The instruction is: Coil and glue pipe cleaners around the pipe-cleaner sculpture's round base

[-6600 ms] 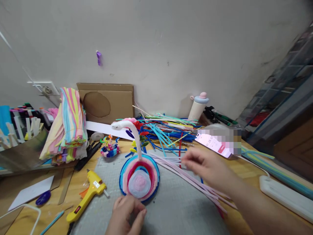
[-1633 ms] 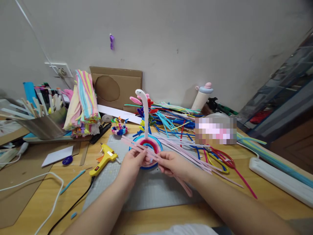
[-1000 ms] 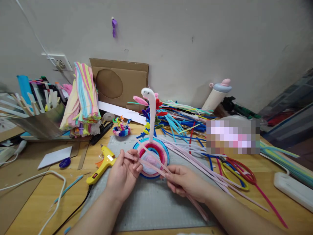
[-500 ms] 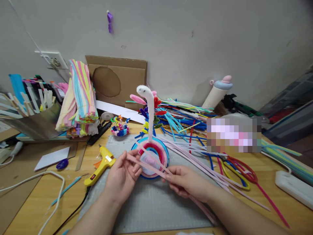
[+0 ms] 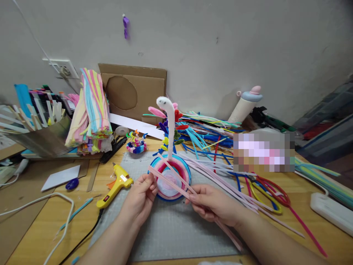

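Note:
My right hand [image 5: 213, 204] is closed around several pale pink pipe cleaners [image 5: 172, 183], whose lower ends trail past its underside toward the front right. My left hand [image 5: 143, 195] has its fingers curled in, thumb and fingertips at the strips near their upper left ends. One strip [image 5: 165, 162] splits off from the others at an angle. Just behind the strips lies a round coiled base [image 5: 184, 162] in blue, white, pink and red. From its back edge a white fuzzy neck with small eyes [image 5: 171, 129] rises upright, with coloured loops behind it.
A yellow glue gun [image 5: 117, 186] lies left on the grey cutting mat [image 5: 176, 235]. Loose pink pipe cleaners [image 5: 217, 180] and red-handled pliers [image 5: 275, 191] lie right. Behind stand a small colourful crown [image 5: 136, 147], a bundle of pastel strips [image 5: 96, 103], cardboard [image 5: 151, 84] and a bottle [image 5: 245, 105].
My left hand's fingers have curled in, and the strips' upper left ends now point up past its thumb. The view has shifted slightly; my right hand keeps its hold.

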A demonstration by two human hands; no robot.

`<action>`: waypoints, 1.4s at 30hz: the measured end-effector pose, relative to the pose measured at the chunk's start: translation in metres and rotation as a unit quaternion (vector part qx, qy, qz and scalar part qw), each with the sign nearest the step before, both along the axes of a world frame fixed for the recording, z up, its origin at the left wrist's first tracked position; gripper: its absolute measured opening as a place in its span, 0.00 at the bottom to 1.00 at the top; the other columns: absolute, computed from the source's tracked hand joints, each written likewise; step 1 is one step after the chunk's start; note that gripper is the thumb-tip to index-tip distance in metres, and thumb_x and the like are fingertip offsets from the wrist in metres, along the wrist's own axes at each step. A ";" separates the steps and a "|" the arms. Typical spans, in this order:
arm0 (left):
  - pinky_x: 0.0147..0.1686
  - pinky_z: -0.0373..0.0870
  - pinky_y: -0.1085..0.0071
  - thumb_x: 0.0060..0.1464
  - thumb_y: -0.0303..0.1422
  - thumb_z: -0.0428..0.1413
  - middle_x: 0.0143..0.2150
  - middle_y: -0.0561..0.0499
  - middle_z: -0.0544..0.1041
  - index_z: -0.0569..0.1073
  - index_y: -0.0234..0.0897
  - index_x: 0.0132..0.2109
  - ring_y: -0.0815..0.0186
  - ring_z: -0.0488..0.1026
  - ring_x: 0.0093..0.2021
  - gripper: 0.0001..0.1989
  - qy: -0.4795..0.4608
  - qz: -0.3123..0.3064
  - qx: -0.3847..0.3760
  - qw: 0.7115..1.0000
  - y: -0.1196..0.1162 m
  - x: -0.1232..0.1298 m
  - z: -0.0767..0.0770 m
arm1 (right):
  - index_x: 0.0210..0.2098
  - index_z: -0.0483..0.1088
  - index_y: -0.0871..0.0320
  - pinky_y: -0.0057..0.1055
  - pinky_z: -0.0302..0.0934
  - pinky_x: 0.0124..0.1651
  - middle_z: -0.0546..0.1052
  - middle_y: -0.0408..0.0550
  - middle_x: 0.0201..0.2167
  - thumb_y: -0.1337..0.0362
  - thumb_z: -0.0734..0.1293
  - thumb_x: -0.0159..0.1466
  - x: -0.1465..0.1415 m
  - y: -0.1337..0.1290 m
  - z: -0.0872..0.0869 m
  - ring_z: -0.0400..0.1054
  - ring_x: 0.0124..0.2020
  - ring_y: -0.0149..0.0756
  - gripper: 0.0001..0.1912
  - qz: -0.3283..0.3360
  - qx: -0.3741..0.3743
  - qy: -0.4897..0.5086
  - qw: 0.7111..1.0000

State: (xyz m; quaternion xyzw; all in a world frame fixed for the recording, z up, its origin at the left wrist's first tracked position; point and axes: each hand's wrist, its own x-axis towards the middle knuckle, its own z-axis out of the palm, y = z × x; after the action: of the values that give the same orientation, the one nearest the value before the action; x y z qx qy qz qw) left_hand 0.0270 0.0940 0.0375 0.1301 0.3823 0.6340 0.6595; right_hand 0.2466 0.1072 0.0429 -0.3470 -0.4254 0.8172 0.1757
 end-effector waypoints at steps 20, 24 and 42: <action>0.25 0.68 0.83 0.46 0.33 0.66 0.29 0.50 0.75 0.76 0.32 0.33 0.78 0.65 0.22 0.09 -0.021 -0.017 0.053 0.998 -0.010 0.008 0.015 | 0.40 0.67 0.59 0.19 0.51 0.15 0.72 0.40 0.19 0.47 0.65 0.59 -0.001 -0.004 -0.005 0.60 0.13 0.23 0.21 0.019 0.018 -0.048 0.999; 0.22 0.69 0.84 0.53 0.28 0.59 0.26 0.53 0.72 0.75 0.33 0.33 0.79 0.64 0.20 0.02 -0.097 0.000 0.045 0.994 -0.009 0.000 0.024 | 0.41 0.70 0.58 0.24 0.58 0.20 0.71 0.41 0.22 0.49 0.62 0.61 0.016 0.008 0.002 0.64 0.18 0.28 0.19 0.050 0.155 -0.188 0.969; 0.19 0.67 0.84 0.66 0.29 0.40 0.26 0.54 0.68 0.73 0.33 0.34 0.79 0.63 0.19 0.19 -0.188 0.016 0.015 0.982 -0.006 -0.003 0.032 | 0.43 0.76 0.57 0.26 0.64 0.41 0.77 0.46 0.35 0.66 0.76 0.52 0.006 0.004 0.010 0.71 0.35 0.28 0.18 -0.167 0.038 0.129 0.977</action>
State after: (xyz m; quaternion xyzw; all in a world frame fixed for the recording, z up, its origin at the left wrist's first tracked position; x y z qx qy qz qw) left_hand 0.0244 0.0876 0.0700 0.0123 0.2443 0.6632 0.7074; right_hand 0.2530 0.1108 0.0530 -0.2981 -0.3657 0.7975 0.3760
